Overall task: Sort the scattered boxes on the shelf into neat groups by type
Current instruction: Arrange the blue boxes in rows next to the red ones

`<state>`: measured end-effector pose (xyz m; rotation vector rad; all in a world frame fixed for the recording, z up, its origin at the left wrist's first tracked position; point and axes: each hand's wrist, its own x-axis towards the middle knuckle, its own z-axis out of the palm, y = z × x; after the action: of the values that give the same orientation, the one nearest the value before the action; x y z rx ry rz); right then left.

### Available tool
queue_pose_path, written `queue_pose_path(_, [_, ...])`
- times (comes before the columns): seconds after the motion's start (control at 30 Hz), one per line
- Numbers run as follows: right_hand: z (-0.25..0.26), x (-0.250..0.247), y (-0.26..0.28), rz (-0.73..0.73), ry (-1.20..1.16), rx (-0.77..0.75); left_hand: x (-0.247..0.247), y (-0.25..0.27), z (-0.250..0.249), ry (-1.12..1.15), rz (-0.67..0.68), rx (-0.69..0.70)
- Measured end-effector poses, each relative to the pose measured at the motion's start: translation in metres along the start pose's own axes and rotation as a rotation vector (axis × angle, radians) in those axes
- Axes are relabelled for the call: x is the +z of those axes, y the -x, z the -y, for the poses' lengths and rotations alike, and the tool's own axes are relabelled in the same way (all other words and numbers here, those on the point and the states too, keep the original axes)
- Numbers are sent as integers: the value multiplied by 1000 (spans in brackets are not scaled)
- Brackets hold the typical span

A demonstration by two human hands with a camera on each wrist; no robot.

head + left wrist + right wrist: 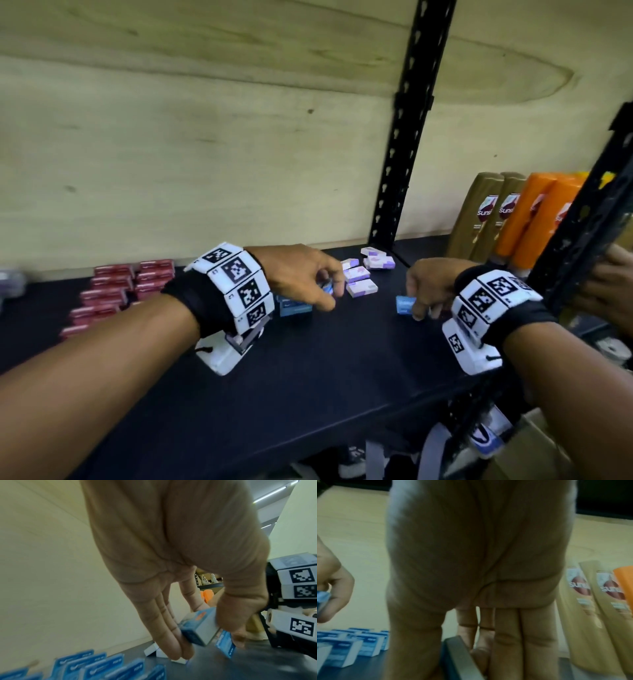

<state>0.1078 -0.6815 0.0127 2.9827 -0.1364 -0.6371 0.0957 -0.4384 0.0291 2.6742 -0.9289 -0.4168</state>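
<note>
My left hand [330, 294] [205, 646] hovers over the middle of the black shelf [308, 370] and pinches a small blue box [327, 288] [199, 627] between thumb and fingers. Just below it stands a group of blue boxes [294, 306] [102, 666] [351, 649]. My right hand [419, 310] [458, 669] is lower and to the right, gripping another blue box [405, 305] [460, 658], which shows edge-on in the right wrist view. Red boxes [113, 291] lie in rows at the left. White-and-purple boxes [361, 275] lie behind my hands.
Brown and orange shampoo bottles [513, 219] [590, 608] stand at the back right. A black slotted upright [404, 144] rises behind the purple boxes, and another [589, 219] crosses the right edge. Someone's hand [609, 291] shows behind it. A wooden panel [171, 154] backs the shelf.
</note>
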Motion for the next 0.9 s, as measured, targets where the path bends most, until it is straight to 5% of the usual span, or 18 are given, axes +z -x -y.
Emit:
queue_pose_path(0.53, [108,7,28,-55,35,-431,30,72,54,-38,19,-99])
queue_pose_path(0.9, [147,14,36,-73,142,-547,37,94,66,-197,13,-253])
